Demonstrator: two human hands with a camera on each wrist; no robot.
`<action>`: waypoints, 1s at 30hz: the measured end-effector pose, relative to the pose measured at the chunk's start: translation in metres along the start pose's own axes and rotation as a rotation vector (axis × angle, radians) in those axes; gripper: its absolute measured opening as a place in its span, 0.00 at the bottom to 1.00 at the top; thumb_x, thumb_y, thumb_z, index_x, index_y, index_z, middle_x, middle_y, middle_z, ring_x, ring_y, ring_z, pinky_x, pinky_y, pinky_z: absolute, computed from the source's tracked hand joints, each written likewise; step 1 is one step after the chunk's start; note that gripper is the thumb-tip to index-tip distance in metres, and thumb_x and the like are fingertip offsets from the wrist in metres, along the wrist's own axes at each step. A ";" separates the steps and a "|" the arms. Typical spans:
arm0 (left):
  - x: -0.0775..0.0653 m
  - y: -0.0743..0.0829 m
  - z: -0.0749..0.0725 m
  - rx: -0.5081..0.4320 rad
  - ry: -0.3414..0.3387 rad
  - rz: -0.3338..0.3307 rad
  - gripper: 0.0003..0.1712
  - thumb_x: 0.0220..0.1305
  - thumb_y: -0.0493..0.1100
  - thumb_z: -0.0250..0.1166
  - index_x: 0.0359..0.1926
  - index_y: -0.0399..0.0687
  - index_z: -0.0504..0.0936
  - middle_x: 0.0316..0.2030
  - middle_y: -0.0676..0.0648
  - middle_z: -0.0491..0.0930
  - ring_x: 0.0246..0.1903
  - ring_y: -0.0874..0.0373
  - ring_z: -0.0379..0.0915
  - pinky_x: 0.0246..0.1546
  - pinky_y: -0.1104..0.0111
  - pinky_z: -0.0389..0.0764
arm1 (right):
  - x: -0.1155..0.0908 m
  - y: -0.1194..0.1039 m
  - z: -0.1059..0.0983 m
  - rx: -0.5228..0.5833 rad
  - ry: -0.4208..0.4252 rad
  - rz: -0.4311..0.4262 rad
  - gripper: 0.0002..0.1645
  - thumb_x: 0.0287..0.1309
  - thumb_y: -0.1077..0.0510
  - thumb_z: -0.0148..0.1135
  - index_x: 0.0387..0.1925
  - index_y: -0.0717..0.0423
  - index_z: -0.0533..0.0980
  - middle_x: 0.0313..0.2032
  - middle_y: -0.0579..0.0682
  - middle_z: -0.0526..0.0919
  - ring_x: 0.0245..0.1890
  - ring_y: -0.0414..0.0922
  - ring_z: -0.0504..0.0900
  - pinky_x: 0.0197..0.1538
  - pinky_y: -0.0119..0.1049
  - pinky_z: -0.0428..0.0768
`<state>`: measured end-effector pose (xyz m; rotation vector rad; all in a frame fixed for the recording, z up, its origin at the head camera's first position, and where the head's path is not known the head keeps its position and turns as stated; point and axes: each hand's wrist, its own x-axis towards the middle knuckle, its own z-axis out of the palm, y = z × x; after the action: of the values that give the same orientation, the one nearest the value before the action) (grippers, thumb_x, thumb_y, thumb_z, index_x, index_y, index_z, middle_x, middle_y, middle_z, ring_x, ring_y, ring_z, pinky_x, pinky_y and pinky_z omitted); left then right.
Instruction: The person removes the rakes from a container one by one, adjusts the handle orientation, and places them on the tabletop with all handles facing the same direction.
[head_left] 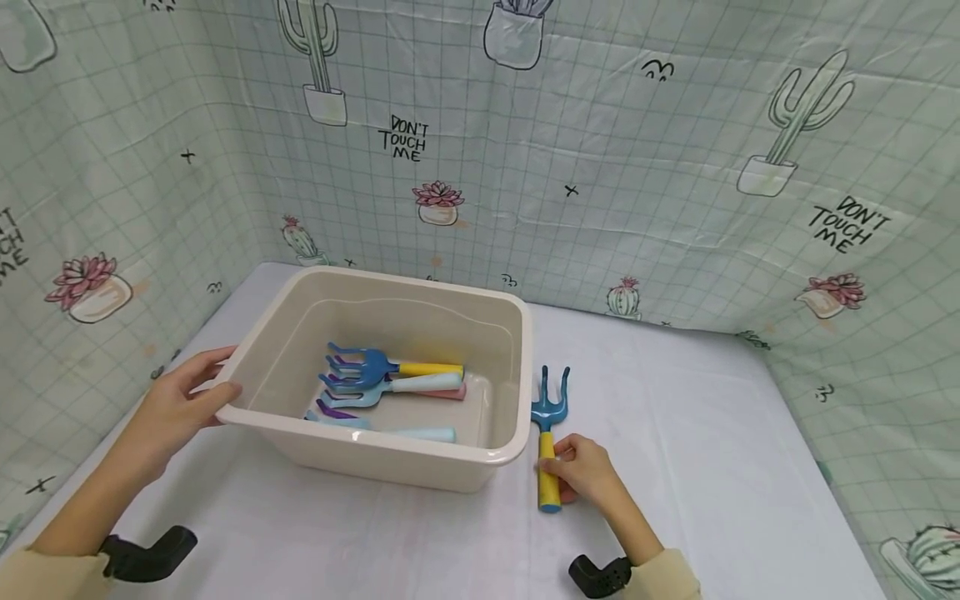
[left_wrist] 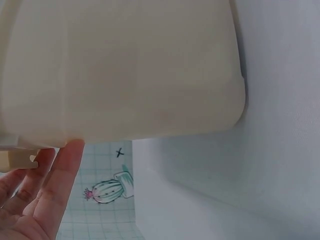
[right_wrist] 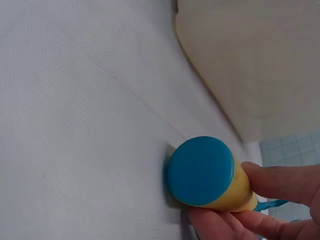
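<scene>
My left hand (head_left: 168,404) grips the left rim of a cream plastic tub (head_left: 390,471), thumb on top of the rim. In the left wrist view its fingers touch the tub's edge. My right hand (head_left: 588,471) pinches the yellow handle of a blue garden hand fork (head_left: 551,410) at the tub's right side, tines pointing away from me. The right wrist view shows the handle's blue end cap (right_wrist: 201,171) close to the white cloth. Inside the tub lie several small garden tools, among them a blue fork with a yellow handle (head_left: 431,369) and a light blue fork (head_left: 426,382).
A pale blue handle (head_left: 426,434) and purple pieces in the tub are partly hidden by its front wall. White cloth (head_left: 675,433) covers the table. Behind and at both sides hangs a grid-patterned curtain (head_left: 510,125) with cactus drawings.
</scene>
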<state>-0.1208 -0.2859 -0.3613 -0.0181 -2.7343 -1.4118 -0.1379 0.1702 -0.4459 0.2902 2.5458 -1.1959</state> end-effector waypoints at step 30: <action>-0.007 0.002 0.002 -0.007 0.013 0.003 0.31 0.67 0.45 0.55 0.66 0.37 0.59 0.57 0.32 0.67 0.38 0.80 0.70 0.32 0.67 0.83 | -0.003 -0.001 0.003 0.013 -0.051 -0.007 0.19 0.51 0.58 0.66 0.40 0.66 0.72 0.25 0.52 0.79 0.16 0.43 0.79 0.21 0.35 0.80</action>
<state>-0.1140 -0.2829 -0.3608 -0.0135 -2.7176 -1.4150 -0.1353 0.1677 -0.4462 0.2501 2.4983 -1.2076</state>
